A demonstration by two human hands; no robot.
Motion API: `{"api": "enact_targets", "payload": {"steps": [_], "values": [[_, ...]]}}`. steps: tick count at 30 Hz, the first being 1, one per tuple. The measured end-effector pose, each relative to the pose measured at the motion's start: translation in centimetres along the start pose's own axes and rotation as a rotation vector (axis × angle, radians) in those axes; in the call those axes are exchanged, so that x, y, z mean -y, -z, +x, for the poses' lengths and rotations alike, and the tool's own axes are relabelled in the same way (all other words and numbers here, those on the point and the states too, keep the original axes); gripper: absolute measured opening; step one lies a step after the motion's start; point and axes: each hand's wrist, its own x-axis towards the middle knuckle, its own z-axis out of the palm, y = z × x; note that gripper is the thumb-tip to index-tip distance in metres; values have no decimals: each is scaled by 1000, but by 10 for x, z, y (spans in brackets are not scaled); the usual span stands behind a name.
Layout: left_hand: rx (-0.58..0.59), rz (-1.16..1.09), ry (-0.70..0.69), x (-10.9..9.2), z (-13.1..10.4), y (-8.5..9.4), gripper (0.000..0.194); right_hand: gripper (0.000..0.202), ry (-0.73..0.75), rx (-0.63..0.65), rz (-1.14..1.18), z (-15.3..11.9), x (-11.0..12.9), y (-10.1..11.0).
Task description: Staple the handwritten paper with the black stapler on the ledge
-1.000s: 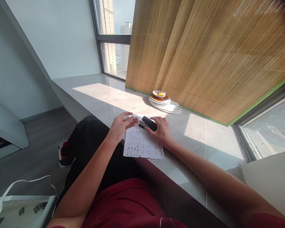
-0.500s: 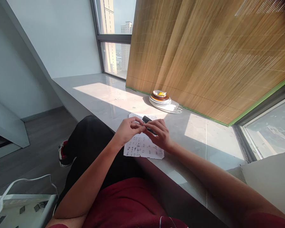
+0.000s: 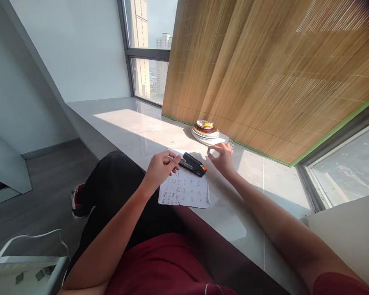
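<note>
A black stapler point(image 3: 193, 164) with an orange part at its right end lies on a handwritten sheet of paper point(image 3: 184, 190) on the pale sill. Just left of the stapler is my left hand point(image 3: 162, 169), thumb and fingers pinched together; whatever is between them is too small to name. My right hand point(image 3: 223, 159) hovers over the sill to the right of the stapler, close in front of the plates. Its thumb and forefinger close around a tiny thing that I cannot make out.
A stack of plates point(image 3: 197, 134) with a small yellow item on top stands by the bamboo blind point(image 3: 249, 82). The tiled sill point(image 3: 123, 127) runs along the window, its front edge beside my legs. A white cable point(image 3: 30, 236) hangs at lower left.
My hands have parted from where they met over the stapler. The right hand has moved right and towards the plates, the left slightly left. The stapler is now uncovered.
</note>
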Motion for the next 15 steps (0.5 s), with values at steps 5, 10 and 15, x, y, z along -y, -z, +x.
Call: {"api": "enact_targets", "payload": {"steps": [5,10,15], "values": [[-23,50,-27,9,7,7,38,22,-265,179,-10,2,-59,-21],[-166,297,-73,50,27,16,28,34,-354,226,-9,2,-68,-32],[-215,415,-14,85,54,33,22,54,-408,176,71,5,-70,-31]]}}
